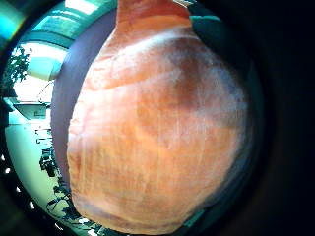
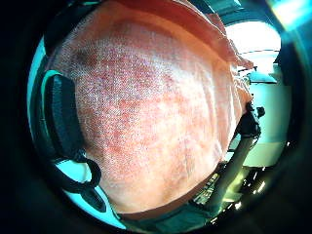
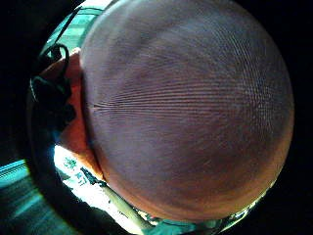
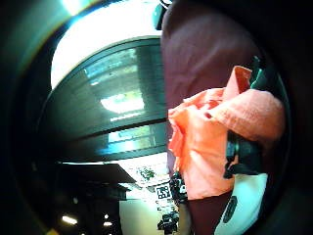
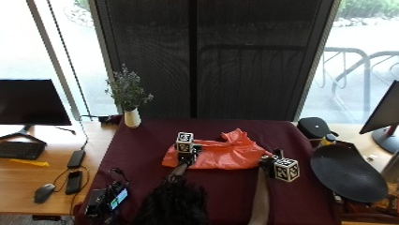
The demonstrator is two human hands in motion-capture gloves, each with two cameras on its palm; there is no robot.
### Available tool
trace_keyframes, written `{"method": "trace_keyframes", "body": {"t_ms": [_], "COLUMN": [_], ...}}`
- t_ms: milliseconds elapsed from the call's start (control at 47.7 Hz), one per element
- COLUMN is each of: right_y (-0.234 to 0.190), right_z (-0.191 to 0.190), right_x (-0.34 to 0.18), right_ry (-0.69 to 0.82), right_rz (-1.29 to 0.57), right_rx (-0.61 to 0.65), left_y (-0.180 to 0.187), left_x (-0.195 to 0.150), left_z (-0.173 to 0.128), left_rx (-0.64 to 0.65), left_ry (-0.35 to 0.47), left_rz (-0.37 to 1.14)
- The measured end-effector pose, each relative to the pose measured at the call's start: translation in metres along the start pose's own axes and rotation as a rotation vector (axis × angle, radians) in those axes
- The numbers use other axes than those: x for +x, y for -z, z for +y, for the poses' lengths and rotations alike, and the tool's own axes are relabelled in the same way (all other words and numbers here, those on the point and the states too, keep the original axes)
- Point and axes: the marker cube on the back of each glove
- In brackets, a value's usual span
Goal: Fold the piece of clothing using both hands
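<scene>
Evidently both hands on orange garment (image 5: pixel 221 154).

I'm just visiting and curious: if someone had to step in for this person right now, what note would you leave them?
Left hand: at the left end of the crumpled orange cloth garment; grip not visible.
Right hand: at its right end; grip not visible.
The garment lies bunched on the dark red tablecloth, close against both palms.
Done: no neat fold visible yet.
Left: spread it flat, then fold it with both hands.
</scene>
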Motion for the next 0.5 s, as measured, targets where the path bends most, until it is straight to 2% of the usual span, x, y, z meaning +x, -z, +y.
{"method": "trace_keyframes", "body": {"t_ms": [63,126,189,231,315,399,504], "right_y": [-0.003,-0.014,-0.031,-0.046,-0.081,-0.119,-0.181], "right_z": [0.007,0.025,0.049,0.062,0.092,0.125,0.173], "right_x": [-0.02,-0.053,-0.098,-0.127,-0.171,-0.189,-0.195], "right_ry": [0.04,0.136,0.307,0.461,0.734,0.848,0.94], "right_rz": [0.008,-0.067,-0.103,-0.102,-0.076,0.053,0.158], "right_rx": [0.048,-0.026,-0.064,-0.044,-0.039,-0.083,-0.2], "left_y": [0.007,0.022,0.051,0.074,0.118,0.147,0.167], "left_x": [-0.001,-0.006,-0.02,-0.032,-0.055,-0.071,-0.098], "left_z": [0.002,0.004,0.011,0.015,0.017,0.034,0.047], "left_rx": [-0.026,-0.018,0.008,0.06,0.258,0.32,0.373], "left_ry": [-0.015,-0.025,-0.019,-0.012,0.006,0.022,0.061], "left_rz": [0.024,0.059,0.108,0.13,0.099,0.058,0.025]}}
